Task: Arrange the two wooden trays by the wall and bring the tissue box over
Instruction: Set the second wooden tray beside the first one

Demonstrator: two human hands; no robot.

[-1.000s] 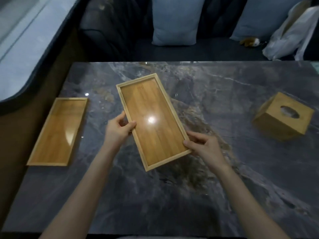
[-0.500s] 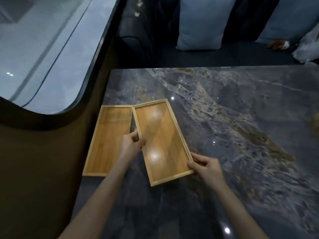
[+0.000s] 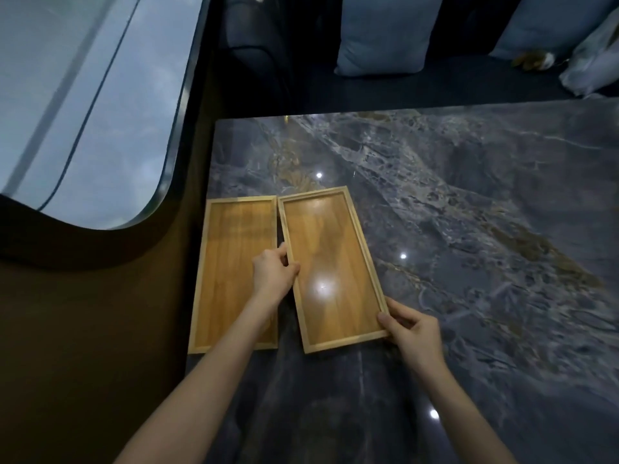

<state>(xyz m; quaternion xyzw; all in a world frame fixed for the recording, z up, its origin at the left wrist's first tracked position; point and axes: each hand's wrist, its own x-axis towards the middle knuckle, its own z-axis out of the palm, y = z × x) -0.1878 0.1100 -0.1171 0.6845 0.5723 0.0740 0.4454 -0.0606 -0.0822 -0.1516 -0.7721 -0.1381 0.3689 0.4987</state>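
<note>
Two shallow wooden trays lie on the dark marble table (image 3: 469, 229). The left tray (image 3: 231, 262) rests flat along the table's left edge, by the wall. The right tray (image 3: 331, 262) sits beside it, slightly skewed, its far corner nearly touching the left tray. My left hand (image 3: 273, 272) pinches the right tray's left rim near the middle. My right hand (image 3: 410, 329) grips its near right corner. The tissue box is out of view.
A brown wall panel (image 3: 100, 329) and a curved window (image 3: 83, 95) run along the left. Beyond the table's far edge stands a dark sofa with pale cushions (image 3: 382, 35) and a white bag (image 3: 593, 61).
Both hands have carried the right tray leftward from the table's middle to beside the left tray. The view has swung left, and the tissue box has left the frame.
</note>
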